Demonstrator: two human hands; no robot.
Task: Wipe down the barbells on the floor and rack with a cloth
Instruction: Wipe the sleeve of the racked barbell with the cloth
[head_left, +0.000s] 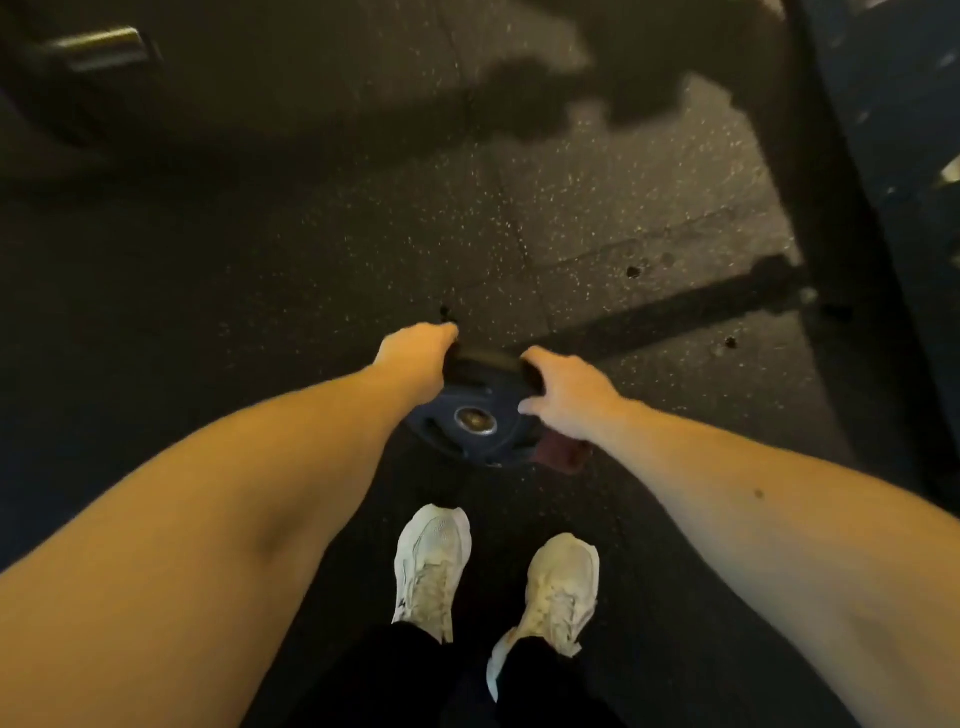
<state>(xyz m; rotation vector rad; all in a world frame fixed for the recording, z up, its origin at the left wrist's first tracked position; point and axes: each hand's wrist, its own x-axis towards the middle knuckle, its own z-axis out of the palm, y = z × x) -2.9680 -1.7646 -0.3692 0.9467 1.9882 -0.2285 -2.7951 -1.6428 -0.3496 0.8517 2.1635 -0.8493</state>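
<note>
Floor (597, 197): dark rubber tiles with pale speckles, seams visible, a few small dark holes. Standing on it are a pair of white lace-up sneakers (431, 566) and, far right, a black metal upright post (826, 197). A dark-red cloth (563, 454) lies crumpled, its edge under a dark round weight plate (467, 431) with a metal hub; plate-to-floor contact unclear.

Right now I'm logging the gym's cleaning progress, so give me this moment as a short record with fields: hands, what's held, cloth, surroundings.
left hand: grips the weight plate at its upper rim
right hand: grips the plate's right rim
plate: dark, metal hub, over speckled rubber floor, ahead of white sneakers
cloth: dark red, showing below the right hand by the plate's lower edge; held or lying, cannot tell
wiping: not under way
rack upright: black, at right
</note>
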